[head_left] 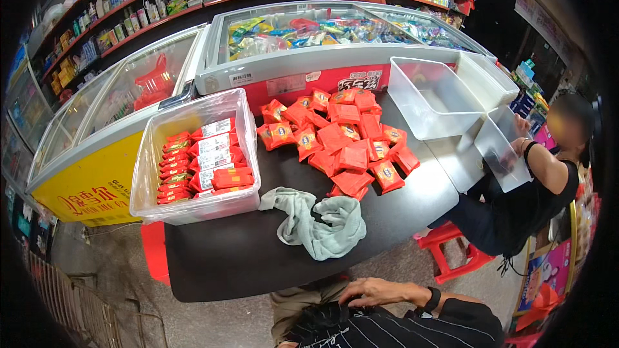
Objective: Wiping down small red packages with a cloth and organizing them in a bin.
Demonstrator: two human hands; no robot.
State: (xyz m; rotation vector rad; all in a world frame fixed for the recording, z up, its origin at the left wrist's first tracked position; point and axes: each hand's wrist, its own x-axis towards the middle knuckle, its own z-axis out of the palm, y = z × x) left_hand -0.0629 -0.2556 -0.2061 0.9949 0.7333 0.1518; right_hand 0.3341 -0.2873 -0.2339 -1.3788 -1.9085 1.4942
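One hand [371,292], wearing a dark wristband, lay flat with loose fingers on the lap below the counter's near edge, its grip holding nothing; which hand it was could not be told, and the other was not seen. The red snack packets [345,138] were heaped toward the counter's [245,258] far edge, more filed in the clear bin [193,154] at its left corner. Packets were best taken singly and stood on edge in rows. A grey cloth [319,222] lay mid-counter. Chest freezers [309,58] and stocked shelves stood behind.
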